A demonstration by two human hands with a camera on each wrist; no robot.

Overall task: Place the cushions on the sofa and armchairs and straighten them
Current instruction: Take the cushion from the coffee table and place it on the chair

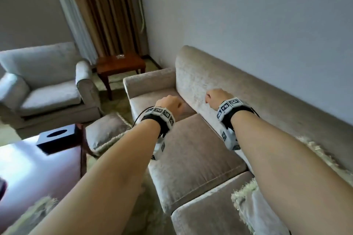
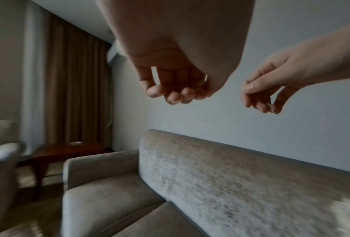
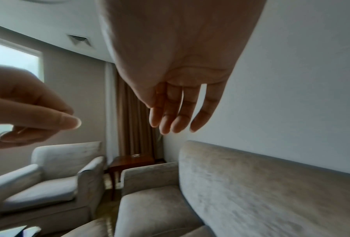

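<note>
Both my hands hover empty over the left end of the beige sofa (image 1: 191,160). My left hand (image 1: 169,102) has loosely curled fingers (image 2: 174,94) above the seat. My right hand (image 1: 214,97) hangs relaxed in front of the backrest, its fingers (image 3: 174,117) nearly straight. One fringed beige cushion (image 1: 107,131) lies on the floor between the sofa and the coffee table. A second fringed cushion (image 1: 254,208) lies on the sofa seat under my right forearm, and a fringed edge (image 1: 321,154) shows along the backrest at the right. The pale armchair (image 1: 47,97) at the left has no cushion on it.
A glossy coffee table (image 1: 38,170) with a black tissue box (image 1: 57,137) stands close to the sofa's front. A wooden side table (image 1: 120,65) fills the corner between armchair and sofa, with brown curtains (image 1: 107,11) behind it. More fringe (image 1: 36,213) shows at the bottom left.
</note>
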